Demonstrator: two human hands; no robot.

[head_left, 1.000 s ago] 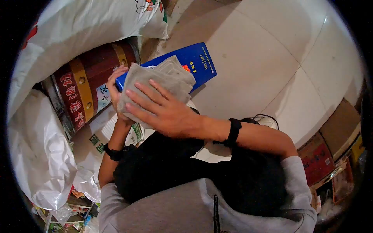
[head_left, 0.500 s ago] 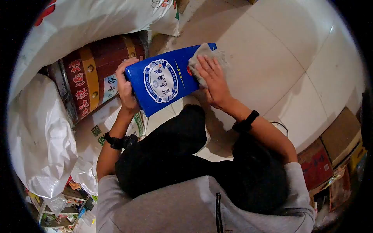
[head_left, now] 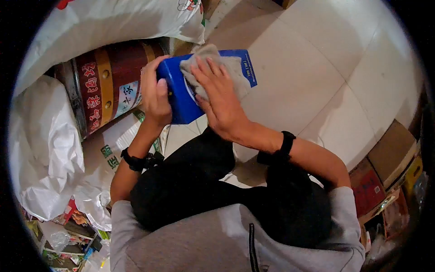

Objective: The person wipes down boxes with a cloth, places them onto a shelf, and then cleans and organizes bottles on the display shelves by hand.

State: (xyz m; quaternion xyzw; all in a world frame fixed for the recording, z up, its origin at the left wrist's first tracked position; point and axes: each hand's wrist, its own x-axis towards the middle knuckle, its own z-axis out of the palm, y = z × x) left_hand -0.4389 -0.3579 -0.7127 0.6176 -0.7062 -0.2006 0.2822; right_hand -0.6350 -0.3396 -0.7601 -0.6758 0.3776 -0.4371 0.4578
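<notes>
A blue box (head_left: 180, 102) with a white oval label is held up above my lap, tilted. My left hand (head_left: 155, 93) grips its left end, thumb on the near side and fingers around the far edge. Across the box's upper face lies a grey cloth (head_left: 235, 68), which covers most of the label. With fingers stretched over it, my right hand (head_left: 219, 97) holds the cloth pressed against the box. My right thumb rests by the cloth's lower edge.
To the left lies a dark red barrel-shaped container (head_left: 122, 68) with yellow bands, under a big white sack (head_left: 118, 25). A crumpled white bag (head_left: 47, 154) sits nearer. Cardboard boxes (head_left: 392, 152) stand at the right on the tiled floor (head_left: 326, 59).
My right hand and the cloth have moved left along the box, from its right end onto the label. The box has turned a little, with my left hand still on its left end.
</notes>
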